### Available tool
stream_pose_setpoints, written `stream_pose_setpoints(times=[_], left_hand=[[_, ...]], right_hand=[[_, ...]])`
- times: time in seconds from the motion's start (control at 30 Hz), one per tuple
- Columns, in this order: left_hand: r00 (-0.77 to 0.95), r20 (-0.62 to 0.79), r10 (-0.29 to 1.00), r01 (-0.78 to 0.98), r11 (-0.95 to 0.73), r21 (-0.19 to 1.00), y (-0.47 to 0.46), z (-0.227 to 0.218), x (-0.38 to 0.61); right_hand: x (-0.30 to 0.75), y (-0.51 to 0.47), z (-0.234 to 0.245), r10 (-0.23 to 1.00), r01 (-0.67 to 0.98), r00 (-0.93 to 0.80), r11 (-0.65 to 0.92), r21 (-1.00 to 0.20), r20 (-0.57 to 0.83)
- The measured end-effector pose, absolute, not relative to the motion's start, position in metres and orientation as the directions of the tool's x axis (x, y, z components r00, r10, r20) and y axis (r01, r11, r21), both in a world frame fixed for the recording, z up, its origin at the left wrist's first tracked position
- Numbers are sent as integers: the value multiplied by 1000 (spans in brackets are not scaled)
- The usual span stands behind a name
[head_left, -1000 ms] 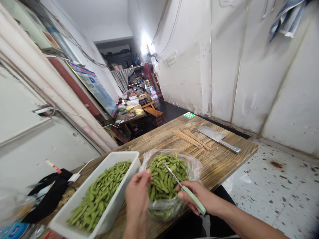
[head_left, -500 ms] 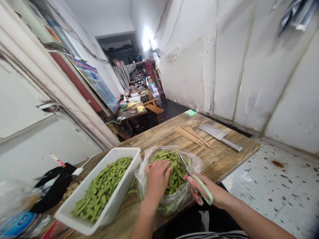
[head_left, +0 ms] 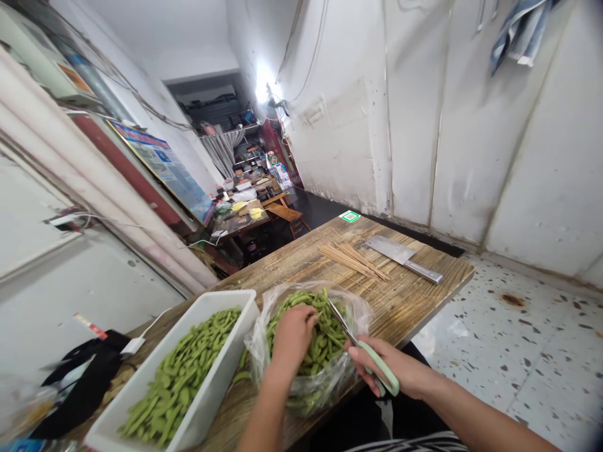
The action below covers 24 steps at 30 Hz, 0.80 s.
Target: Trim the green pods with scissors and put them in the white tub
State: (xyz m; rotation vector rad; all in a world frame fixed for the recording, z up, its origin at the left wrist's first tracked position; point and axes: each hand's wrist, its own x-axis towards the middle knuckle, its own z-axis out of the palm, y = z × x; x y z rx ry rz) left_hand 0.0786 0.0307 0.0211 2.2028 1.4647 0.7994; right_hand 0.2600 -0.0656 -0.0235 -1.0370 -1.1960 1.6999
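Note:
A clear plastic bag (head_left: pixel 358 312) full of green edamame pods (head_left: pixel 325 342) sits at the near edge of the wooden table (head_left: pixel 414 301). My left hand (head_left: pixel 292 336) reaches into the bag with its fingers curled down among the pods. My right hand (head_left: pixel 400 373) grips green-handled scissors (head_left: pixel 372 358) whose blades point up over the bag. Left of the bag stands a white rectangular tub (head_left: pixel 221 383) holding more pods.
A cleaver (head_left: pixel 402 257) and a bundle of bamboo skewers (head_left: pixel 353 259) lie on the far part of the table. A black strap and white charger (head_left: pixel 94 370) lie at the left. Terrazzo floor (head_left: pixel 518 351) is to the right; more tables stand down the corridor.
My left hand has gone from the bag's near rim down into the pods. The scissors have tilted more upright and the view has shifted slightly.

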Motion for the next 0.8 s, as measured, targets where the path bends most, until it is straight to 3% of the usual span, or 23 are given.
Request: stream_pose_setpoints(times=[0.13,0.23,0.4,0.63,0.8], left_hand=[[185,145,972,486,-218,846,23,19,66],[153,0,988,371,-58,927,17,19,61],[137,-102,985,284,60,957,10,18,58],[188,-72,980,242,25,970,5,16,53],[237,-68,969,243,8,970,4,19,49]], right_hand=[[259,-67,-22,898,-75,-415,-196,-978,-149],[258,-65,-21,888,-35,-438,-170,-985,-138],[254,-62,-17,886,47,-450,-105,-993,-115],[258,-58,-12,918,236,-395,141,-961,38],[262,-56,-12,903,250,-429,159,-955,38]])
